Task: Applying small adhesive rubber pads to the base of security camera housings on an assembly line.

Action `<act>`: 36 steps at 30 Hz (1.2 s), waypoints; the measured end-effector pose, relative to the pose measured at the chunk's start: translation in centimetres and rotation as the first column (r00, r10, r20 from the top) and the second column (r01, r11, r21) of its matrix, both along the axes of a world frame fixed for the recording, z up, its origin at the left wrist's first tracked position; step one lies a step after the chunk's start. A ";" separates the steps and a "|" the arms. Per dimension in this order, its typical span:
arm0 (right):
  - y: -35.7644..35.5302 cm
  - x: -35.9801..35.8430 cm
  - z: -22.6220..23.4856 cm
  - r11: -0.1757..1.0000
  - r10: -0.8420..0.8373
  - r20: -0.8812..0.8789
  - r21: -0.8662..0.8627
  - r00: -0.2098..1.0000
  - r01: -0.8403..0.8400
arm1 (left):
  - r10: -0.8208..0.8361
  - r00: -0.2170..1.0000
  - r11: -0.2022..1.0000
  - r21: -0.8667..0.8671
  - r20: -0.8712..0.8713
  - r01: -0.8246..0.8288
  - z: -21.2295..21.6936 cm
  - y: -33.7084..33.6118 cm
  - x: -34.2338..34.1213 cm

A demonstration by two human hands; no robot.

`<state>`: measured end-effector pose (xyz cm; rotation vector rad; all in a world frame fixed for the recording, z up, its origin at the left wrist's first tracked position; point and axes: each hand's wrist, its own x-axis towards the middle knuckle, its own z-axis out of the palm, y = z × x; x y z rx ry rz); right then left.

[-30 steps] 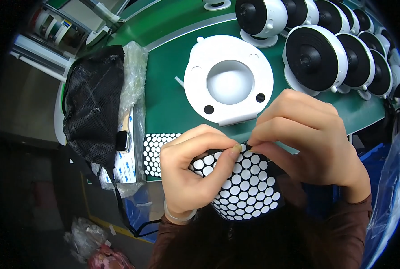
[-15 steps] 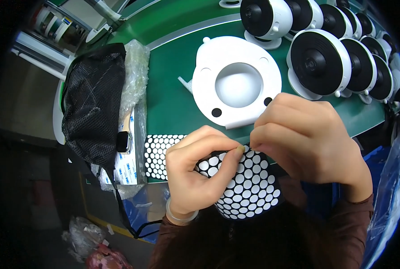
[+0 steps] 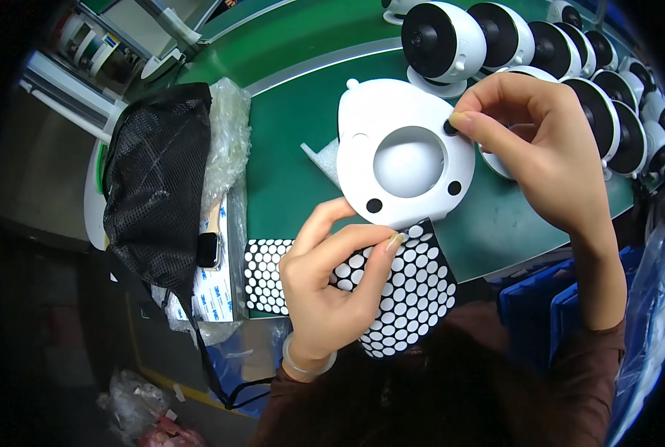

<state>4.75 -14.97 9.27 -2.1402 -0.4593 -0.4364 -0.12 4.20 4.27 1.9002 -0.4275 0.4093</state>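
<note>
Right hand: my right hand (image 3: 549,141) is reaching to the far right edge of the white base; thumb and forefinger are pinched almost closed, and the fingertips (image 3: 461,121) are pressing on a small black dot (image 3: 449,127) at the rim of the base.
Left hand: my left hand (image 3: 331,287) is curling around the black sheet of white dots (image 3: 411,294); the fingers are bent over its top and are gripping it near me, just under the base.
White base: the rounded white base (image 3: 403,160) is lying flat on the green table (image 3: 288,127), with a round hollow in the middle. Two more black dots (image 3: 374,205) are sitting on its near side.
Second sheet: another dotted sheet (image 3: 264,276) is lying at the left of my left hand, at the near edge of the table.
Far right: a row of white round cameras with black faces (image 3: 452,41) is standing on the table, just behind my right hand.
Left side: a black mesh bag (image 3: 157,186) is lying at the left edge of the table, beside a crumpled clear plastic bag (image 3: 224,141).
Wrist: a pale bangle (image 3: 303,365) is sitting on my left wrist.
</note>
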 end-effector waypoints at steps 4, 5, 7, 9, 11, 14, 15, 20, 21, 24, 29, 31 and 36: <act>0.3 0.0 0.1 1.000 -0.010 0.005 -0.030 1.000 0.010 | -0.004 1.000 1.000 -0.005 0.016 0.004 0.0 0.1 0.1; 0.2 0.0 0.2 0.999 -0.013 0.020 -0.042 1.000 0.014 | -0.011 1.000 1.000 -0.009 0.026 0.011 0.0 0.1 0.2; 0.0 0.1 0.3 0.998 -0.007 0.017 -0.056 1.000 0.008 | -0.016 0.999 1.000 -0.015 0.034 0.017 0.0 0.2 0.3; -0.1 0.2 0.4 0.998 -0.004 0.013 -0.070 1.000 0.005 | -0.026 0.998 1.000 0.008 0.060 0.026 -0.1 0.2 0.5; -0.2 0.1 0.7 0.999 -0.024 -0.086 -0.043 0.996 0.021 | -0.032 0.998 0.999 -0.010 0.054 0.033 -0.2 0.2 0.5; 0.2 -0.2 0.8 0.997 -0.043 -0.065 -0.066 0.997 0.038 | -0.036 0.998 0.999 -0.022 0.047 0.037 -0.2 0.3 0.4; 0.3 -0.2 0.7 0.997 -0.040 -0.066 -0.066 0.997 0.036 | -0.033 0.998 0.999 -0.017 0.046 0.034 -0.1 0.4 0.4; 0.7 -0.6 0.6 0.984 -0.051 0.058 -0.168 0.997 0.061 | -0.044 0.998 0.999 -0.017 0.039 0.044 -0.2 0.6 0.3; 0.5 -0.3 0.7 0.984 -0.053 0.059 -0.167 0.997 0.063 | -0.048 0.998 0.999 -0.010 0.032 0.048 -0.2 0.7 0.3; -0.3 0.5 1.6 0.999 -0.048 -0.351 0.004 0.935 0.053 | 0.013 1.000 1.000 0.004 -0.022 -0.013 0.1 0.8 -0.3; -1.2 -4.2 1.0 0.993 0.110 0.100 -0.043 0.989 -0.106 | 0.004 0.998 1.000 0.024 0.065 -0.005 0.9 0.5 -1.3; 0.4 -5.8 0.2 0.944 0.313 -0.038 -0.091 0.949 -0.316 | -0.013 0.998 0.999 0.036 0.059 0.010 2.1 0.2 -2.2; -4.5 -7.2 -1.6 0.982 0.159 -0.156 0.125 0.975 -0.140 | -0.185 0.980 0.936 0.316 0.067 0.155 1.5 0.9 -1.6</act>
